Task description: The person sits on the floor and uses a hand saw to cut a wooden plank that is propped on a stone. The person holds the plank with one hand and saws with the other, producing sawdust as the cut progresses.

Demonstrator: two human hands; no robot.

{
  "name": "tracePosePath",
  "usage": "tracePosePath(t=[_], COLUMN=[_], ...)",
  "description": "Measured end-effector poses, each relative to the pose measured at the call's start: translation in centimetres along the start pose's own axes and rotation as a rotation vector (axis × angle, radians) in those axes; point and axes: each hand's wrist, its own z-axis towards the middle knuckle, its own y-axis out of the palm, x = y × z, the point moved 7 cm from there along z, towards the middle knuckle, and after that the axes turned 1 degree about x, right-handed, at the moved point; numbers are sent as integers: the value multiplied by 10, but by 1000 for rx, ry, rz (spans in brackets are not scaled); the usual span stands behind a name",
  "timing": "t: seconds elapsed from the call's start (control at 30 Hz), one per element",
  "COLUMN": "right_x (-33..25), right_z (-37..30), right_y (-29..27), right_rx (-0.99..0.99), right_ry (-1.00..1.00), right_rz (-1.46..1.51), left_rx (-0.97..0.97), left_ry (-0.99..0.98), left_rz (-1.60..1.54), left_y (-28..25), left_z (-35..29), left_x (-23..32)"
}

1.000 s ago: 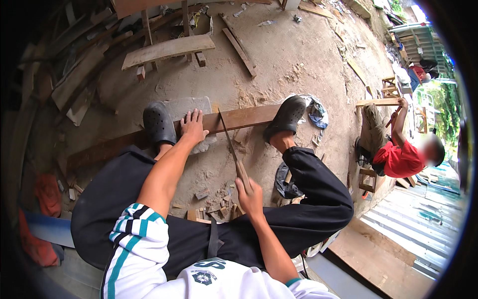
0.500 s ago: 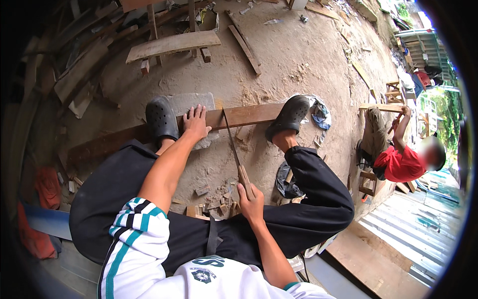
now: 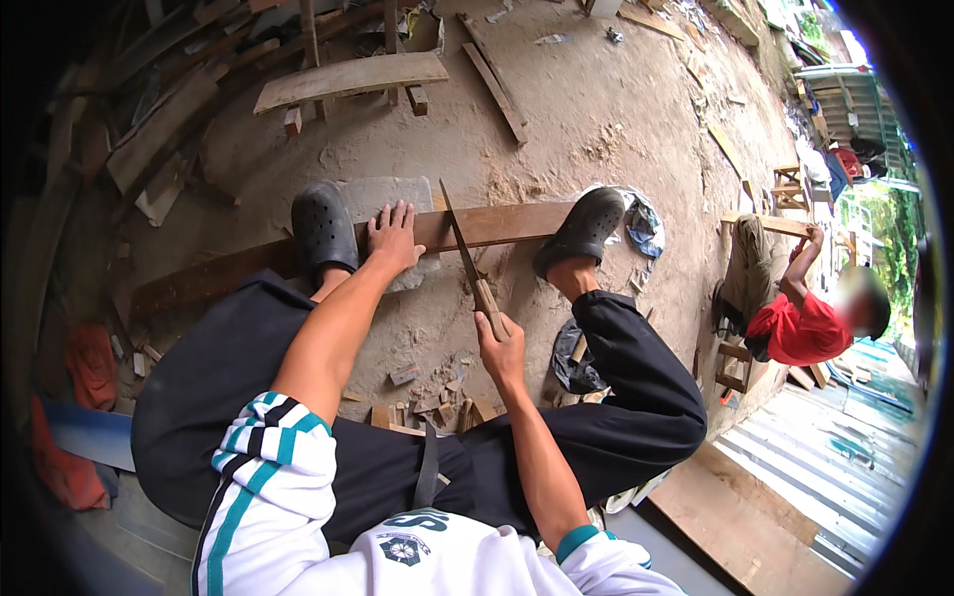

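A long brown wooden board (image 3: 497, 225) lies across a pale stone block (image 3: 405, 189), with my two dark clogs resting on it, one toward each end. My left hand (image 3: 394, 241) presses flat on the board beside the left clog, its fingers spread. In my right hand (image 3: 501, 344) is the wooden handle of a handsaw (image 3: 464, 246). The saw's narrow blade crosses the board just right of my left hand, and its tip reaches past the far edge. Whether the teeth sit in a cut is too small to tell.
Wood offcuts (image 3: 434, 399) litter the ground between my legs. A dark plastic bag (image 3: 576, 360) lies near my right shin. Beyond the board stands a low wooden bench (image 3: 351, 81). At the right, a person in a red shirt (image 3: 803, 328) holds a piece of wood.
My right hand and the saw have moved away from me along the stroke, so more of the blade sticks out past the board's far edge. My left hand stays on the board.
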Motion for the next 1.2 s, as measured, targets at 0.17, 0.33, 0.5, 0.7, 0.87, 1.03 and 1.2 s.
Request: tracePosePath(t=[0.17,0.33,0.5,0.7,0.87,1.03,1.2], right_x=[-23,-3,-9,2,-10,-19,-7], right_z=[-71,-22,-31,-41,-26,-69,3], right_y=[-9,0,1,-6,3,-19,11], right_rx=[40,72,42,101,35,83,61], right_ry=[-83,-109,-109,-206,-98,-141,-57], right_rz=[-20,0,-26,-51,-41,-31,-17], left_rx=[-1,-6,6,-7,4,5,-9], left_ry=[-38,-6,-12,-12,-31,-21,4], left_rz=[10,17,26,24,23,36,35], left_y=[1,-3,-2,0,3,-2,5], left_z=[0,2,2,0,0,-2,1], left_x=[-19,-1,-13,-2,-15,-12,1])
